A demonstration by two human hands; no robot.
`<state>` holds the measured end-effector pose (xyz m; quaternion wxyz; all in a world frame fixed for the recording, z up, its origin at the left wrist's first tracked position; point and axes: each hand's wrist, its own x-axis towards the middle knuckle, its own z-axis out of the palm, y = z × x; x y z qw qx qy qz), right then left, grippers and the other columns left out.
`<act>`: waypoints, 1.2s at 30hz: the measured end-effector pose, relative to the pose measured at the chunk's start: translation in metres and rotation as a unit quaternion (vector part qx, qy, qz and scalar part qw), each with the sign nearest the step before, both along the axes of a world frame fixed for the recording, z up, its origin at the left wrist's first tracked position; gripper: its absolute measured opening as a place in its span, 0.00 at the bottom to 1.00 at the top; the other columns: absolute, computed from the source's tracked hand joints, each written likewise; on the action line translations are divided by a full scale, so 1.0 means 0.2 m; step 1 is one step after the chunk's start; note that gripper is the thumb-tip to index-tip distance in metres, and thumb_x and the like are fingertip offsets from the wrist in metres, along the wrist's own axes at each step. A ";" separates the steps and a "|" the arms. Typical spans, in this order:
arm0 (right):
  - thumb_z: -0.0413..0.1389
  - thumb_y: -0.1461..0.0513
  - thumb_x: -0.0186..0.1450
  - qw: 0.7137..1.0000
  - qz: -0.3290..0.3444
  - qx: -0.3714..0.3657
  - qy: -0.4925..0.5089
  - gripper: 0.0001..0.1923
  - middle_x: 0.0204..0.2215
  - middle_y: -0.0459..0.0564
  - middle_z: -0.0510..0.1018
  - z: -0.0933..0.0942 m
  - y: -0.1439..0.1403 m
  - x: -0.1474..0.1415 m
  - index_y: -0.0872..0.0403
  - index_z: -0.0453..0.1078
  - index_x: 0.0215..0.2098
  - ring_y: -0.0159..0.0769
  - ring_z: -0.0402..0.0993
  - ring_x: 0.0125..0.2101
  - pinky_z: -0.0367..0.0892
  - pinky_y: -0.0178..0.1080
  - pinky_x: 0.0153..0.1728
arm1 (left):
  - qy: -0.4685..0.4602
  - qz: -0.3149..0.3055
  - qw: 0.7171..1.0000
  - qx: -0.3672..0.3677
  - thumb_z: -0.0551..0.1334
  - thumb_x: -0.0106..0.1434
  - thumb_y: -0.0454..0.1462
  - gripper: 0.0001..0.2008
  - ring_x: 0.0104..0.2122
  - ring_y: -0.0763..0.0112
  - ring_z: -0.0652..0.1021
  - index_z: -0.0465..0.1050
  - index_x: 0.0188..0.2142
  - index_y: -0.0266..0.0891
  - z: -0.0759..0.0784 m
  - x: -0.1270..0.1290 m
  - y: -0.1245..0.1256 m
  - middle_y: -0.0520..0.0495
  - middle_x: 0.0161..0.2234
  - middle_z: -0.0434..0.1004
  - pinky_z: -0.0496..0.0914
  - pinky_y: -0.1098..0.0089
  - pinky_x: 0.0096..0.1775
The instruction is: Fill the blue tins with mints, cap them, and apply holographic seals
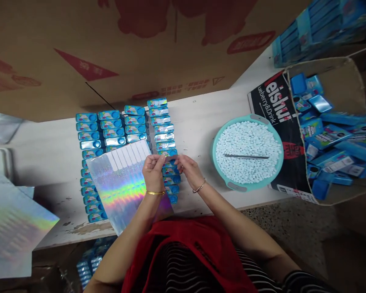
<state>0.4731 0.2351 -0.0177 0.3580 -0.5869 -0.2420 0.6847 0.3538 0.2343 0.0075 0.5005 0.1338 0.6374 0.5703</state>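
My left hand [154, 173] and my right hand [189, 170] come together over the rightmost column of blue tins [165, 136]. Between their fingertips they pinch a small thin sticker [171, 157], hard to make out against the tins. Several tins higher in that column carry shiny strips across their lids. Beneath my left hand and forearm lies a holographic sticker sheet [118, 189], with bare white label-shaped gaps along its top edge. It covers part of the other tin columns [87, 136], which stand to the left.
A turquoise basin [215, 156] full of small white pellets stands at right, a dark metal stick [246, 156] lying on them. Beyond it, an open carton [277, 118] holds many loose blue tins. A large cardboard box [140, 53] walls the back. More shiny sheets [12, 228] lie at left.
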 end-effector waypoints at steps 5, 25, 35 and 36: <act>0.61 0.47 0.54 0.995 -0.041 0.057 -0.067 0.19 0.19 0.41 0.65 -0.05 0.04 0.01 0.52 0.65 0.24 0.28 0.56 0.21 0.55 0.34 0.23 | 0.085 -0.052 0.995 -0.002 0.69 0.52 0.41 0.11 0.26 0.75 0.73 0.70 0.28 0.39 -0.13 0.00 0.02 0.53 0.24 0.73 0.67 0.71 0.33; 0.52 0.56 0.64 0.956 0.022 0.164 -0.243 0.15 0.24 0.42 0.64 -0.30 0.03 0.07 0.53 0.71 0.46 0.32 0.62 0.26 0.62 0.35 0.31 | 0.567 -0.256 0.782 -0.039 0.60 0.62 0.38 0.11 0.46 0.56 0.69 0.74 0.44 0.42 -0.27 -0.08 0.02 0.41 0.46 0.72 0.56 0.58 0.45; 0.43 0.64 0.66 0.871 0.209 0.264 -0.358 0.23 0.29 0.51 0.69 -0.36 -0.02 0.17 0.56 0.70 0.56 0.42 0.64 0.33 0.63 0.44 0.38 | 0.544 -0.369 0.751 0.058 0.55 0.62 0.33 0.17 0.51 0.52 0.68 0.74 0.48 0.49 -0.26 -0.22 -0.08 0.42 0.58 0.69 0.59 0.54 0.47; 0.43 0.64 0.67 0.856 0.190 0.278 -0.392 0.23 0.31 0.54 0.70 -0.33 0.00 0.15 0.56 0.69 0.57 0.43 0.65 0.35 0.63 0.46 0.40 | 0.536 -0.362 0.760 0.067 0.55 0.63 0.34 0.16 0.50 0.54 0.70 0.74 0.48 0.48 -0.25 -0.30 -0.07 0.41 0.56 0.70 0.60 0.56 0.47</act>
